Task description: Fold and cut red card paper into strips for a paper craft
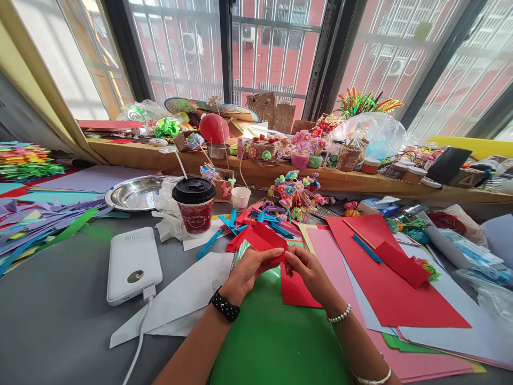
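Note:
Near the middle of the view, my left hand (249, 270) pinches a piece of red paper (264, 238) between thumb and fingers. My right hand (306, 270) closes on the right edge of that same paper, its fingertips almost touching those of the left. The paper looks folded or bent where I grip it. Beneath my hands lies a green mat (276, 337). Another red sheet (298, 289) rests on it, partly behind my right hand. Blue folded paper strips (232, 220) lie just beyond the hands.
Left stand a white power bank (134, 262) with a cable, a lidded paper cup (195, 208) with a straw and a steel dish (134, 193). Large red paper (401, 289) and other sheets spread out right. Flower crafts (296, 192) stand behind, below the crowded windowsill (160, 160).

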`<state>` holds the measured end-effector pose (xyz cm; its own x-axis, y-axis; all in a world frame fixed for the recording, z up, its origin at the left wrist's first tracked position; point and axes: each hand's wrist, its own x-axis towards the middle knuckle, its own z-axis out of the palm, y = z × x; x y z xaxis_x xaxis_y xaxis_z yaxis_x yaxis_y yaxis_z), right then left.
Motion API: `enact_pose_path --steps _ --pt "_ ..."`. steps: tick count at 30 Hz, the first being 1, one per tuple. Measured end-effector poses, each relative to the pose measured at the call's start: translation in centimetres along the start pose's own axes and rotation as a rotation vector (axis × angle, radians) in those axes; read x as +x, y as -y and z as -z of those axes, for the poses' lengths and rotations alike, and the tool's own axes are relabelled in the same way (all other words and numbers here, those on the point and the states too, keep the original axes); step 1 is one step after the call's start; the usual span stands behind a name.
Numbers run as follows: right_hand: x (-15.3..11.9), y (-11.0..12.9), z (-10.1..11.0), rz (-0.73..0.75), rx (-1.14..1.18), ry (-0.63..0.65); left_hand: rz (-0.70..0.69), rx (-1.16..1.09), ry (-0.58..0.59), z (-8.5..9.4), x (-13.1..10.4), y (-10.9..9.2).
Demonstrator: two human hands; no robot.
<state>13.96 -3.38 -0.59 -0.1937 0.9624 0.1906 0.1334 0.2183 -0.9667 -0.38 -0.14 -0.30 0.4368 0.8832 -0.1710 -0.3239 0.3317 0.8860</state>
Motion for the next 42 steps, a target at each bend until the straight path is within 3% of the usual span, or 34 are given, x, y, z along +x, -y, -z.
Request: enact_pose_path --steps 17,24,26,29,31,37,42 --pt "-0.1 0.2 0.1 -0.030 -0.097 -0.073 -0.016 0.069 -0.084 -0.1 0.2 0.2" --pt "0.1 0.0 -0.1 -0.017 -0.151 -0.079 -0.137 0.242 -0.268 -0.2 0.5 0.1" --pt "0.2 0.0 0.1 -0.026 -0.157 -0.097 -0.140 0.273 -0.227 -0.3 0.4 -0.1" --pt "0.2 -0.1 0.4 -0.034 -0.178 -0.201 -0.099 0.299 -0.048 -0.3 0.3 -0.3" --pt "0.2 -0.3 0.5 -0.035 -0.178 -0.257 -0.067 0.326 0.012 -0.2 0.4 -0.1" --pt "0.2 -0.5 0.4 -0.068 -0.076 -0.219 -0.118 0.244 -0.146 0.4 1.1 0.6" --pt "0.3 -0.3 0.5 -0.030 -0.066 -0.311 -0.116 0.252 -0.038 0.1 0.8 0.3"
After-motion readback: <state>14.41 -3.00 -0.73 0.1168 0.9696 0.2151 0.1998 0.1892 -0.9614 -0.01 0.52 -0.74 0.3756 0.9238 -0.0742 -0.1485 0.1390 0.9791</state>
